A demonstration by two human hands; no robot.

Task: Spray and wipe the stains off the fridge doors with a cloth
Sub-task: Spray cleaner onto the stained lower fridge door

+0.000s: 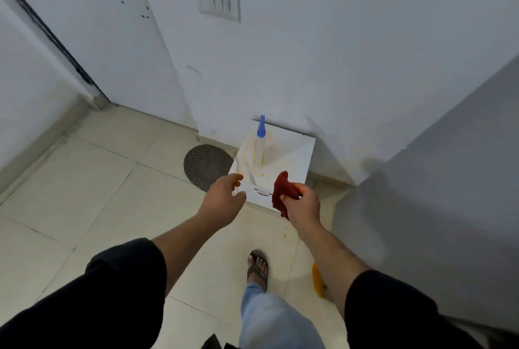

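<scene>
Tiled floor by a white wall carries a low box (283, 152) where the bottle (259, 149) stands upright, just beyond the left hand (223, 202), whose loosely spread fingers hold nothing, while the right hand (303, 204) grips the cloth (283, 190) beside the fridge (435, 180).

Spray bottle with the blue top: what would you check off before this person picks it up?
1. The clear plastic spray bottle with blue nozzle stands upright on the white box: ok.
2. The left hand is free, fingers relaxed, short of the bottle: ok.
3. The dark red cloth is held in the right hand: ok.
4. Nothing lies between left hand and bottle: ok.
5. Stains located on the grey fridge surface: cannot tell.
</scene>
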